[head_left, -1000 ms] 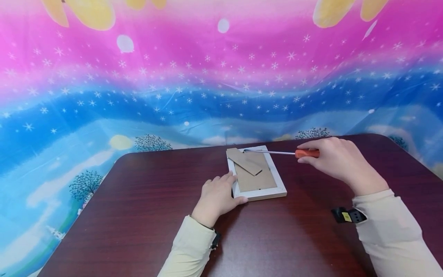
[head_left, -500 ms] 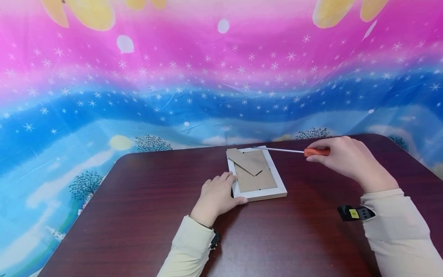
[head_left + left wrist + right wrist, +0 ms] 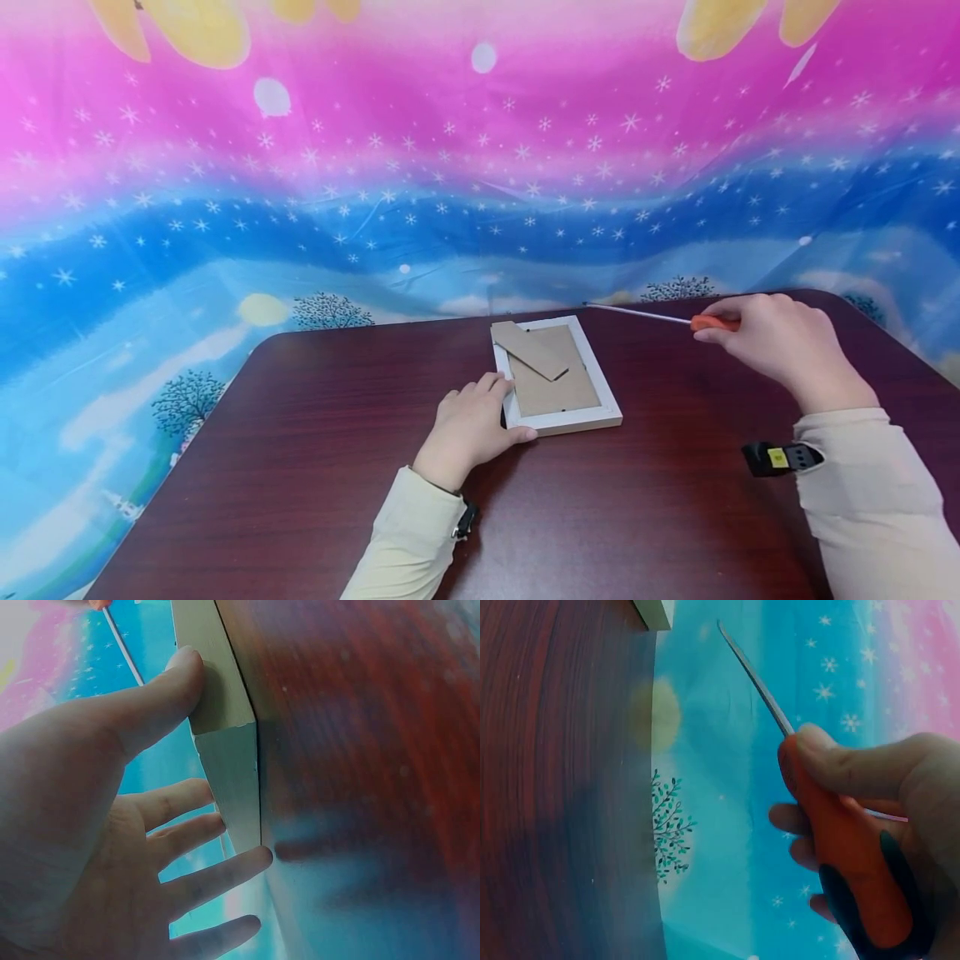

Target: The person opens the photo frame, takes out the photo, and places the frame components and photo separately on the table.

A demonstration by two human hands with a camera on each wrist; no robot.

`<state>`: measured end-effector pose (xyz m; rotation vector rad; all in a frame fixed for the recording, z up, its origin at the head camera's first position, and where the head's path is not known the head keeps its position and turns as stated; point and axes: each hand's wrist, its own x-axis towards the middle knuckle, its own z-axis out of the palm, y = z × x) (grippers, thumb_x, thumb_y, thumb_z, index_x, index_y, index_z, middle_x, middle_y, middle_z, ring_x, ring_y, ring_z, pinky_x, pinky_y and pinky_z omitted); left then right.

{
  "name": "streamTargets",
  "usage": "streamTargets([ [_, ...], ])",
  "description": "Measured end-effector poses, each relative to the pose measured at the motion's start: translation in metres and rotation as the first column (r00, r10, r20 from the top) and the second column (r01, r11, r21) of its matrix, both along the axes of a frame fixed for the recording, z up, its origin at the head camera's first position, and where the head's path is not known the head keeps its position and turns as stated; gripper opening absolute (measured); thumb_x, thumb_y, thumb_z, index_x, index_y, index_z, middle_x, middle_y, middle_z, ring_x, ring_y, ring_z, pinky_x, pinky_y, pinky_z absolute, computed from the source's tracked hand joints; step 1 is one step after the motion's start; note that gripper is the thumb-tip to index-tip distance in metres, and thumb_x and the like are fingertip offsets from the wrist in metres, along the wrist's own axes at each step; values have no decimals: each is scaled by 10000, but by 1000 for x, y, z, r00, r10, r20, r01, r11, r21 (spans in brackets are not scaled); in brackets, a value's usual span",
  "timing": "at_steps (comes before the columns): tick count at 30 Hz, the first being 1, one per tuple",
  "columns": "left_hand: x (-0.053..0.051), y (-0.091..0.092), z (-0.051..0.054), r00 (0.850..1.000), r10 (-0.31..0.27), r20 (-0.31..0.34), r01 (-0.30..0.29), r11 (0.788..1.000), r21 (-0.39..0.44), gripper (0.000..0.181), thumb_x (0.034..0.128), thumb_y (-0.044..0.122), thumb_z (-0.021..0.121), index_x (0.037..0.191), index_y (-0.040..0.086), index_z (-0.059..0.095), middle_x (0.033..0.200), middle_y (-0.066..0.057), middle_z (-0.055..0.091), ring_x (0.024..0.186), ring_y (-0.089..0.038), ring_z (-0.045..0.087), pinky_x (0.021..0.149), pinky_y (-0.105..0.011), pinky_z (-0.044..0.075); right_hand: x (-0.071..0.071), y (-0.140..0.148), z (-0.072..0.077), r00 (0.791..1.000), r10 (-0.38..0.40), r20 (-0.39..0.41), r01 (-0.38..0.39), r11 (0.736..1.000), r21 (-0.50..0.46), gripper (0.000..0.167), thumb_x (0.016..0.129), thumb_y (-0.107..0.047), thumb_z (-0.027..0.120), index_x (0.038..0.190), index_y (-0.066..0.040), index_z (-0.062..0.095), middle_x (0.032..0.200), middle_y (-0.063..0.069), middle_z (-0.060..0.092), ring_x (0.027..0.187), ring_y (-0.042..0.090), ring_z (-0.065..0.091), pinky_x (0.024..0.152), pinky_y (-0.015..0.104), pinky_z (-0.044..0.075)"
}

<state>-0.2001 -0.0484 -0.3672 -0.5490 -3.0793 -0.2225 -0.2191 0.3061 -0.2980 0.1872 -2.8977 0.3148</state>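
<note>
A white-edged picture frame (image 3: 611,410) lies back side up on the table, its brown backing (image 3: 573,396) and a slanted stand flap (image 3: 528,350) showing. At its near left corner rests the left hand (image 3: 468,425), thumb on the near edge and fingers spread along the left side; the left wrist view shows these fingers nearly straight (image 3: 135,802). The right hand (image 3: 787,342) holds a screwdriver by its orange handle (image 3: 708,323), the shaft pointing left, its tip off the frame beyond the far right corner. In the right wrist view thumb and fingers wrap the orange and black handle (image 3: 855,862).
The dark red wooden table (image 3: 300,467) has its far edge just behind the picture frame. Behind it hangs a pink and blue cloth (image 3: 420,167) with snowflakes. Dark straps sit at both wrists, by the light sleeves (image 3: 862,475).
The right hand has moved right with the screwdriver, whose tip has left the far end of the picture frame. The left hand and picture frame have stayed in place.
</note>
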Motion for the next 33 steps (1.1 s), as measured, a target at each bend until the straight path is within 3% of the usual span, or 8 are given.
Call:
streamTargets([
  [6, 0, 0, 0, 1000, 5, 13, -5, 1000, 3, 777, 839, 630, 681, 1440, 168, 510, 1459, -45, 488, 1230, -294, 546, 996, -491, 436, 1, 11, -4, 997, -78, -1, 78, 995, -70, 511, 883, -476, 716, 1198, -74, 701, 804, 117, 702, 667, 278, 578, 504, 430, 388],
  [14, 1, 1, 1, 999, 14, 32, -14, 1000, 11, 784, 848, 625, 674, 1454, 162, 495, 1480, -47, 470, 1253, -300, 530, 1016, -502, 423, 3, 28, -9, 985, -171, 30, 174, 976, -134, 581, 874, -531, 701, 1191, -44, 692, 883, 180, 709, 737, 339, 586, 576, 507, 389],
  [21, 1, 0, 0, 1000, 9, 18, -10, 1000, 16, 769, 848, 623, 676, 1445, 169, 504, 1466, -39, 482, 1239, -296, 539, 1000, -494, 434, 6, 49, -13, 960, -276, 54, 281, 952, -126, 514, 880, -419, 736, 1155, 11, 678, 725, 116, 674, 764, 393, 575, 637, 579, 382],
  [25, 1, 1, 0, 1000, 11, 22, -11, 1000, 11, 776, 851, 624, 671, 1454, 167, 496, 1476, -42, 474, 1251, -297, 532, 1010, -502, 427, 8, 57, -15, 952, -302, 50, 305, 945, -118, 506, 875, -409, 742, 1144, 15, 675, 789, 191, 679, 836, 457, 554, 654, 605, 372],
  [33, 0, 1, 0, 999, 14, 33, -14, 1000, 2, 789, 852, 634, 661, 1460, 161, 490, 1488, -50, 463, 1267, -300, 523, 1020, -507, 418, 9, 66, -23, 934, -350, 75, 357, 925, -125, 422, 904, -326, 722, 1108, 42, 683, 829, 233, 681, 827, 439, 549, 631, 578, 388],
])
